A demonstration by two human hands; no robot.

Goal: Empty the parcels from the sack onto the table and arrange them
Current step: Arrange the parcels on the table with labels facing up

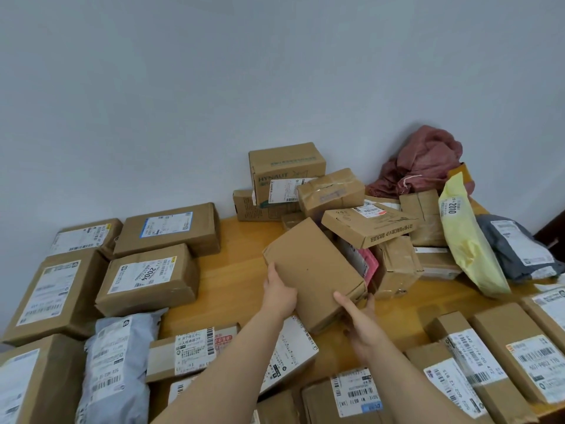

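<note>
- Sorting step: my left hand [279, 290] and right hand [357, 313] clamp the plain box [312, 270], tilted, mid-frame.
- Next, I'd guess: lay it flat on bare table [232, 270], centre-left.

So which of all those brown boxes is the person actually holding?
The plain brown box in the middle, tilted, gripped by the left hand and the right hand. Its visible face carries no label.
</note>
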